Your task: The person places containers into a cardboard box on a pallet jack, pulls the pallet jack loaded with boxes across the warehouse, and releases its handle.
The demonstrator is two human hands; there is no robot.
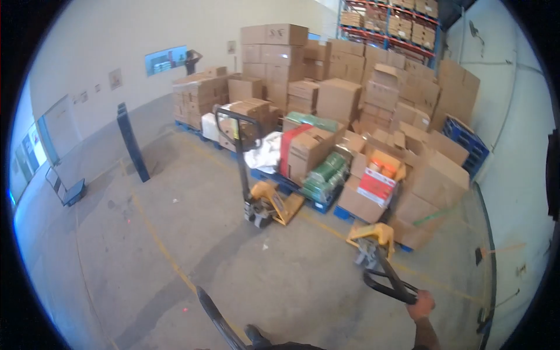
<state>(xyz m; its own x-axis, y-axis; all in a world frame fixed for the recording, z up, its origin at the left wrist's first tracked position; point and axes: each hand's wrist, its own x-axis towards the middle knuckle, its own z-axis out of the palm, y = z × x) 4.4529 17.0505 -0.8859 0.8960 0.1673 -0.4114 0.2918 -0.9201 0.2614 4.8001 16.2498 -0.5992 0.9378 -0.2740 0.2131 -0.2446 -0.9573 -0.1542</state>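
My right hand (421, 305) is wrapped round the black loop handle (389, 290) of a yellow pallet jack (373, 236). The jack's body stands by the loaded pallets at the right, and its handle tilts down towards me. My left hand is out of the picture. At the bottom, near my shoe (254, 335), a dark bar (217, 318) slants upward; what it belongs to is cut off. A second yellow pallet jack (274, 201) stands further left with its black handle (239, 146) upright.
Cardboard boxes (338, 99) pile up on blue pallets (279, 181), some with green wrapped rolls (326, 175). A dark post (133, 143) and a flat trolley (70, 189) stand left. Another person (191, 61) is at the back. A white wall (516, 163) bounds the right.
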